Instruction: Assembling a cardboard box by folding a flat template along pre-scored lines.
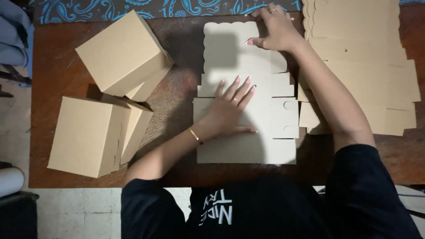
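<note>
At the centre of the brown table point(177, 40) a flat die-cut box blank point(248, 124) lies unfolded; the left hand point(230, 108) presses it flat, fingers spread. The right hand point(274, 28) grips its far scalloped flap, fingers curled. Judged step: first fold; next, that flap needs creasing along its score line.

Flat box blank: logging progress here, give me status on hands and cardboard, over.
Left hand flat on flat box blank. Right hand grips its scalloped top edge. Folded boxes left, blank stack right; nothing in the way.
</note>
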